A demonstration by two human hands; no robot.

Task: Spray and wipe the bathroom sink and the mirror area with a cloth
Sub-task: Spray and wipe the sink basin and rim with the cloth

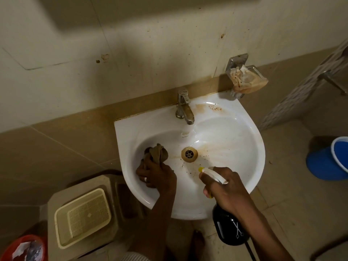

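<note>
A white wall-hung sink (244, 140) has brown stains and dark specks around its brass drain (189, 154). My left hand (156, 176) grips a bunched brown cloth (157, 152) against the left side of the basin. My right hand (226, 187) holds a spray bottle (228, 227) with a black body, a white trigger head and a yellow nozzle tip (201, 168) that points at the drain area. A metal tap (185, 108) stands at the back rim. No mirror is in view.
A wall soap dish (246, 78) with a stained rag hangs above the sink's right corner. A blue bucket (331, 159) stands on the floor at right. At lower left are a beige stool with a plastic basket (82, 215) and a red bin (24, 247).
</note>
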